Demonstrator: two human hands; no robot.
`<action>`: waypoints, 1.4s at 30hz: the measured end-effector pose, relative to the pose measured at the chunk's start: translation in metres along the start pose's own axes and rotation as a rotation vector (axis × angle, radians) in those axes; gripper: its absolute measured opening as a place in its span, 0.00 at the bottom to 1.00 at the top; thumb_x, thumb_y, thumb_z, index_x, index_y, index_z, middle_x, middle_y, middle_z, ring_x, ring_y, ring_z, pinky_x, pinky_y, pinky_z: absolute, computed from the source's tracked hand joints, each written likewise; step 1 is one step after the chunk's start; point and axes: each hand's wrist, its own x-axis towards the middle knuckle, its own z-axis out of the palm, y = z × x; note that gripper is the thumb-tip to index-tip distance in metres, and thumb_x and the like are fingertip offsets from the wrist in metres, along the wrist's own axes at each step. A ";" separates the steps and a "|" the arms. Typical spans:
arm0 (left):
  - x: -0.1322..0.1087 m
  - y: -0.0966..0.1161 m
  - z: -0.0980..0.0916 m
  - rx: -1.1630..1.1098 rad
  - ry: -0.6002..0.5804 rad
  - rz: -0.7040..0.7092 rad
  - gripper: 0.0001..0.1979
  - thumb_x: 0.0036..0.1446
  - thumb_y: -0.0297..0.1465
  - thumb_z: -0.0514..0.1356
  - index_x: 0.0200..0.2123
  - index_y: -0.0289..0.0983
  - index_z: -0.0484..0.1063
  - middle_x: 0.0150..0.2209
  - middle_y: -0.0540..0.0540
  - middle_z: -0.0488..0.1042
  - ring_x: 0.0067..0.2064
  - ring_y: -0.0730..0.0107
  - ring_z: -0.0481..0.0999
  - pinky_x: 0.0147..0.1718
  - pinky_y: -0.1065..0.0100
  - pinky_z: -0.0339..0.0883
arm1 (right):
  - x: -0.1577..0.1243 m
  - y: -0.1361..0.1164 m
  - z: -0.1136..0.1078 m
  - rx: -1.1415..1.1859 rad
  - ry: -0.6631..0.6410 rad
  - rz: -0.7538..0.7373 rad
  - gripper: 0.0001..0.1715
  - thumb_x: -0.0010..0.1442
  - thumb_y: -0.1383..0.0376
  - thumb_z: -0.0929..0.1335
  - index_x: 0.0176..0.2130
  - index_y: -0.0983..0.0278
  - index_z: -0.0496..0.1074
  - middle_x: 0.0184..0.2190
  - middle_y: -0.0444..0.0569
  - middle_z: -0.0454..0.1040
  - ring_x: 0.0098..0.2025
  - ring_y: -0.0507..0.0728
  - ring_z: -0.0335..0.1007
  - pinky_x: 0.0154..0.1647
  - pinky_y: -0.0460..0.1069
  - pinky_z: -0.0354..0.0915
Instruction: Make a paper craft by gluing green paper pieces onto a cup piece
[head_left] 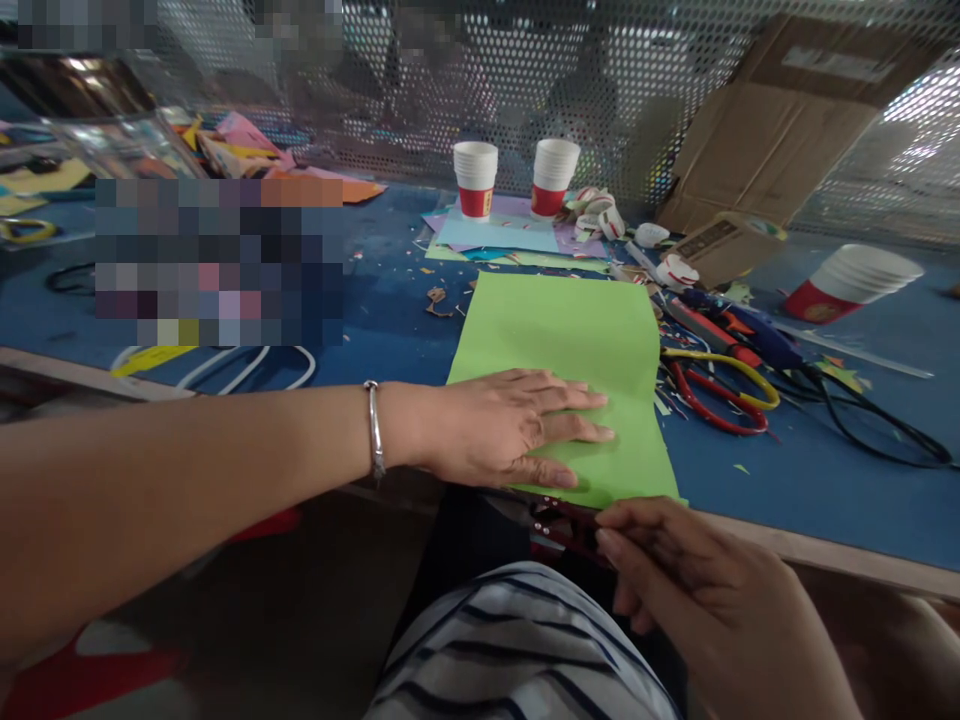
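Observation:
A light green paper sheet [559, 345] lies on the blue table [810, 480], its near edge at the table's front edge. My left hand [510, 425] rests flat on the sheet's near part, fingers stretched out and together, a silver bracelet on the wrist. My right hand [690, 590] is below the table's front edge, fingers curled around a dark red-handled tool [562, 525] that looks like scissors, just under the sheet's near edge.
Red and yellow scissors [716, 390], a glue gun with black cable [750, 335] and paper scraps lie right of the sheet. Two paper-cup stacks [514, 180] stand at the back, one cup stack [851, 285] lies on its side at right. Cardboard [772, 130] leans on a perforated wall.

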 end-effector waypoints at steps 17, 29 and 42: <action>-0.008 -0.016 -0.006 0.037 -0.009 0.050 0.31 0.69 0.49 0.50 0.71 0.48 0.55 0.75 0.49 0.46 0.75 0.62 0.46 0.72 0.57 0.33 | 0.007 -0.001 0.014 -0.025 -0.049 -0.105 0.09 0.66 0.57 0.68 0.37 0.58 0.75 0.17 0.37 0.75 0.17 0.50 0.72 0.21 0.43 0.66; -0.007 -0.016 -0.004 0.061 -0.013 0.043 0.32 0.69 0.50 0.49 0.72 0.48 0.54 0.75 0.50 0.45 0.76 0.64 0.44 0.72 0.58 0.32 | 0.007 -0.013 0.026 0.061 -0.034 -0.070 0.10 0.65 0.57 0.68 0.36 0.59 0.75 0.17 0.39 0.74 0.16 0.50 0.69 0.21 0.44 0.65; -0.008 -0.019 -0.001 0.066 0.028 0.071 0.32 0.69 0.48 0.50 0.72 0.45 0.55 0.75 0.48 0.47 0.75 0.61 0.46 0.73 0.57 0.34 | 0.014 -0.020 0.045 0.065 -0.069 -0.145 0.09 0.65 0.60 0.67 0.36 0.60 0.76 0.19 0.40 0.75 0.16 0.50 0.70 0.18 0.43 0.64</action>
